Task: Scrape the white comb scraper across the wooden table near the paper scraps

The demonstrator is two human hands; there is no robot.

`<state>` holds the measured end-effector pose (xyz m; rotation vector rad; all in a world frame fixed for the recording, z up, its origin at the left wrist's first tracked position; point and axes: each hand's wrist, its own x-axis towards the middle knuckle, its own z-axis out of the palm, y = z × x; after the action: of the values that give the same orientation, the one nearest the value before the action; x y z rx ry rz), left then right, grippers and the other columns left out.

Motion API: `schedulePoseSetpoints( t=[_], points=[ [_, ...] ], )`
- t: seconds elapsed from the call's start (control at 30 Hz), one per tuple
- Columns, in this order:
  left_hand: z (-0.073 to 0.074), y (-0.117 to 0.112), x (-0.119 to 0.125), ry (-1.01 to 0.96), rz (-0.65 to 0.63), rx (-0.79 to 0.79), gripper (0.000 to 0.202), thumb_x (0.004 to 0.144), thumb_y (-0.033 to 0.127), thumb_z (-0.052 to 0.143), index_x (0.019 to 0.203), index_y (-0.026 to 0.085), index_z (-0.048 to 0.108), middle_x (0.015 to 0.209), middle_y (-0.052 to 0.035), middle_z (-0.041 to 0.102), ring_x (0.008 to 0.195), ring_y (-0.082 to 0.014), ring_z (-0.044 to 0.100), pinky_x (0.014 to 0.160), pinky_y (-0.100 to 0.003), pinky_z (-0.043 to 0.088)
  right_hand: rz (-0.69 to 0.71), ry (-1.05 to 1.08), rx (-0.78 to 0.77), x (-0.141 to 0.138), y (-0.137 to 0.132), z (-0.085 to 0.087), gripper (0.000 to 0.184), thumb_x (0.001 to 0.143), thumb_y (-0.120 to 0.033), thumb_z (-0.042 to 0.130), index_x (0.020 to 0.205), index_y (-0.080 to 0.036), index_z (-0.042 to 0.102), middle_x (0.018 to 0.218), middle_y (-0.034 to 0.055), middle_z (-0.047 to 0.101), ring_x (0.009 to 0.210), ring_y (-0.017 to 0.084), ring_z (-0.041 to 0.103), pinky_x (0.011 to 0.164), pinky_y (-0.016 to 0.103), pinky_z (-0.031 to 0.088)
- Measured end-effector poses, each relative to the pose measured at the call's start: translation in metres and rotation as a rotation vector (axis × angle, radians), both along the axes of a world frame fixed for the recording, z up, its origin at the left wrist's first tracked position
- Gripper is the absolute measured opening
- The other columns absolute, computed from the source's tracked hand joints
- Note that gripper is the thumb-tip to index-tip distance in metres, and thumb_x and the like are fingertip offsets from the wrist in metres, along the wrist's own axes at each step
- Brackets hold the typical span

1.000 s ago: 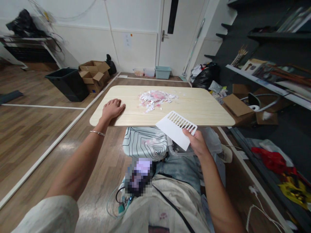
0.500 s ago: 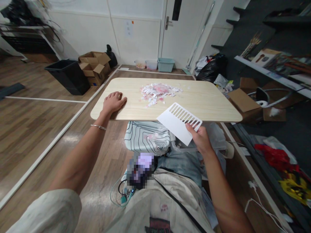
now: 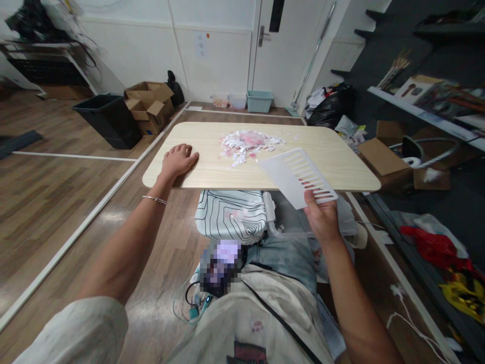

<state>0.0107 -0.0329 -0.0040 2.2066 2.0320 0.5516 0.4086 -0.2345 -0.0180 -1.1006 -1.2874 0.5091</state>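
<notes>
My left hand lies on the left side of the pale wooden tabletop, fingers loosely spread and holding nothing. In my right hand is a flat white plastic scraper with a row of long slots, pinched at its slotted end between thumb and fingers. The scraper is tilted over the near edge of the table, its plain edge pointing left toward the pile. A heap of white and pink paper scraps sits at the middle of the tabletop, apart from both hands.
Below the near table edge are a line-patterned case and a clear plastic bin. A black trash can and cardboard boxes stand at left. An open carton is at right. A pixelated device is at my lap.
My right hand has moved right and slightly forward with the scraper, which has swung up over the table's near part. The left hand stays in place on the tabletop.
</notes>
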Motion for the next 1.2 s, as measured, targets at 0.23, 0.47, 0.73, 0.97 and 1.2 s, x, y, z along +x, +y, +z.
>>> schedulePoseSetpoints(
  t=[0.23, 0.47, 0.73, 0.97, 1.2],
  points=[
    [0.0, -0.001, 0.001, -0.01, 0.007, 0.023, 0.057, 0.097, 0.055, 0.041, 0.14, 0.022, 0.06, 0.155, -0.0174, 0.058, 0.145, -0.0402, 0.049, 0.12, -0.057, 0.036, -0.113, -0.249, 0.051, 0.031, 0.021, 0.047, 0.032, 0.087, -0.054, 0.076, 0.092, -0.022, 0.079, 0.102, 0.0095, 0.082, 0.1, 0.032, 0.079, 0.1, 0.047, 0.061],
    [-0.001, 0.0, 0.0, -0.01, 0.006, 0.031, 0.057, 0.097, 0.056, 0.041, 0.14, 0.023, 0.06, 0.154, -0.0163, 0.059, 0.144, -0.0391, 0.049, 0.12, -0.056, 0.036, -0.114, -0.638, 0.071, 0.055, 0.036, 0.067, 0.021, 0.092, -0.039, 0.071, 0.101, -0.023, 0.081, 0.099, 0.0101, 0.082, 0.09, 0.028, 0.079, 0.088, 0.04, 0.064],
    [-0.001, 0.001, 0.0, -0.012, 0.007, 0.023, 0.057, 0.097, 0.056, 0.042, 0.14, 0.023, 0.06, 0.155, -0.0162, 0.058, 0.145, -0.0395, 0.049, 0.12, -0.057, 0.036, -0.069, -0.738, 0.121, 0.073, 0.039, 0.045, 0.022, 0.091, -0.037, 0.069, 0.102, -0.023, 0.082, 0.107, 0.0115, 0.082, 0.098, 0.029, 0.08, 0.094, 0.041, 0.063],
    [-0.002, 0.002, 0.0, 0.005, 0.006, 0.019, 0.06, 0.097, 0.058, 0.039, 0.141, 0.022, 0.059, 0.156, -0.016, 0.057, 0.146, -0.0384, 0.048, 0.121, -0.056, 0.035, -0.277, -0.216, 0.037, 0.121, 0.063, 0.023, 0.033, 0.079, -0.047, 0.079, 0.093, -0.017, 0.081, 0.104, 0.0138, 0.083, 0.098, 0.029, 0.078, 0.095, 0.041, 0.06],
    [0.001, 0.0, 0.002, 0.01, 0.011, 0.008, 0.06, 0.097, 0.057, 0.039, 0.141, 0.021, 0.059, 0.156, -0.0176, 0.057, 0.145, -0.0394, 0.049, 0.121, -0.056, 0.036, -0.101, -0.131, -0.178, 0.123, 0.087, 0.016, 0.046, 0.07, -0.059, 0.085, 0.092, -0.019, 0.078, 0.1, 0.0103, 0.082, 0.093, 0.027, 0.077, 0.094, 0.044, 0.061]
  ],
)
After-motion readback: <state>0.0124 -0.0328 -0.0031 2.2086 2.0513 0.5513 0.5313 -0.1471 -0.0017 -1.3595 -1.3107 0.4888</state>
